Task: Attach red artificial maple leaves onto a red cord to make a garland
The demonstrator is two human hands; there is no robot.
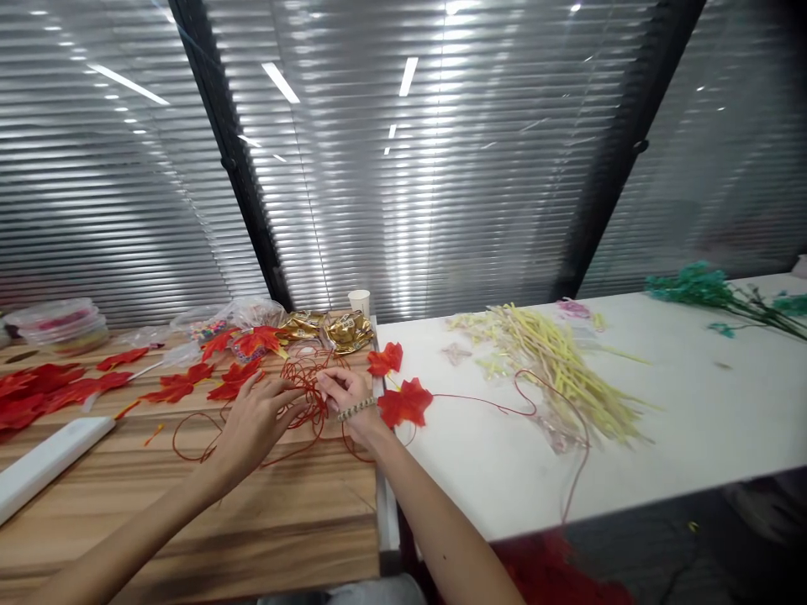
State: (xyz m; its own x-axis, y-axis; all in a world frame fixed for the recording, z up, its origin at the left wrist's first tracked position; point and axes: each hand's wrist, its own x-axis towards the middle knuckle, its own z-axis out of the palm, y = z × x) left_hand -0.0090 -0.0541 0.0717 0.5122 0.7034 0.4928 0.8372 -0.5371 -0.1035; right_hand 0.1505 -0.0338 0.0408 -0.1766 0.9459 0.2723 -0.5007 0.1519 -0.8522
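A loose tangle of thin red cord (308, 363) lies near the right edge of the wooden table. My left hand (260, 418) reaches in from its left side, fingers curled and their tips on the strands. From the right, my right hand (350, 402), with a beaded bracelet (356, 409) at the wrist, pinches the cord between thumb and fingers. The exact strand in each hand is too fine to tell. Just right of that wrist lie red artificial maple leaves (407, 403). One cord (479, 398) trails across the white table and over its front edge.
More red leaves (176, 384), a white bar (54, 462), plastic tubs (60, 323), gold wrappers (348, 333) and a paper cup (359, 301) are on the wooden table (303, 529). Yellow stems (567, 378) and teal sprigs (697, 286) lie on the white table (693, 403). Blinds stand behind.
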